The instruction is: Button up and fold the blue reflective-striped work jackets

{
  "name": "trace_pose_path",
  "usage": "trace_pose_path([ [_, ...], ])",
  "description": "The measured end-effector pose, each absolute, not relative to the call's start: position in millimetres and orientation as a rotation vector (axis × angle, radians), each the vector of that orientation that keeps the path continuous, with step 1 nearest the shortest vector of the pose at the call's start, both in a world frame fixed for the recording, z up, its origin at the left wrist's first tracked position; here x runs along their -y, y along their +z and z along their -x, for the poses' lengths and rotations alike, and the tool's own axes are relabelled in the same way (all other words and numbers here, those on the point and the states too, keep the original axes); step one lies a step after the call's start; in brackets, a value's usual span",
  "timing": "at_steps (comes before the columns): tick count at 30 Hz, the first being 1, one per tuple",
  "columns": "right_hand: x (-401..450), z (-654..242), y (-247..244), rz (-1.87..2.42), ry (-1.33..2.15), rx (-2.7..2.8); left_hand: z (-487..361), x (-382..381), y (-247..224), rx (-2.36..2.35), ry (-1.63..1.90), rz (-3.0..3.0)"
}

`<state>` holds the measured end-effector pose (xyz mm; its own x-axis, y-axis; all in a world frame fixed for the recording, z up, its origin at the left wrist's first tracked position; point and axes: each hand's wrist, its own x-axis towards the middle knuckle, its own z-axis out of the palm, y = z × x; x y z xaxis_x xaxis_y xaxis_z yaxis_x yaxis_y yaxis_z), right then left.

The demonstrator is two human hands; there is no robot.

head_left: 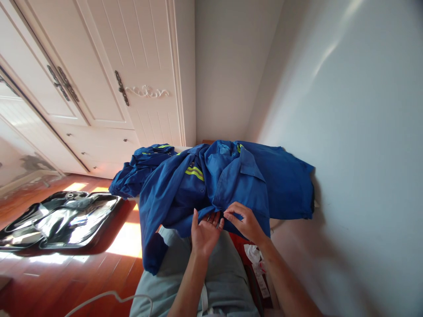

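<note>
The blue jacket [185, 189] lies spread across the middle, just beyond the person's knees, with one sleeve hanging down near the left knee. A yellow and grey reflective strip [194, 172] crosses its front. The left hand [205, 235] is palm up at the jacket's near edge, thumb well apart and the grip open, with its fingertips reaching to the cloth (a ring shows on one finger). The right hand [243, 220] is just to the right, thumb and fingertips drawn together at the same edge; whether any cloth is caught between them cannot be told.

To the left of the jacket is a bunched blue garment [135, 169] with yellow trim, and flat blue cloth [287, 182] stretches right towards the pale wall [363, 154]. On the far left stands a white wardrobe [109, 57] with dark metal handles. An open suitcase [66, 220] lies on the reddish wooden floor [109, 273] to the left. A white cable [109, 294] curves in at the near left, reaching the grey-green trousers [228, 273].
</note>
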<state>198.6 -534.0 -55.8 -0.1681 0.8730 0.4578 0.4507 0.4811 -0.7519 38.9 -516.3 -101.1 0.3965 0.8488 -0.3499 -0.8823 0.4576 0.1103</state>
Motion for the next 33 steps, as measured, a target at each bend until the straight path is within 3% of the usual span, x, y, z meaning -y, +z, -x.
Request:
trace_pose_path([
  [6,535.1,-185.0,-53.0,1.109,0.598,1.793,-41.6,505.4,-132.6,-0.657,1.119,0.378],
  [14,527.0,-176.6,-57.3,1.085,0.607,1.812,-37.4,502.6,-172.8,-0.577,1.314,0.419],
  [28,518.1,-171.4,-50.1,1.111,0.568,1.776,-27.4,488.8,-125.8,-0.544,1.301,0.096],
  [33,508.0,-166.9,-56.9,1.304,0.324,1.620,-28.2,494.5,-104.3,-0.676,1.388,-0.210],
])
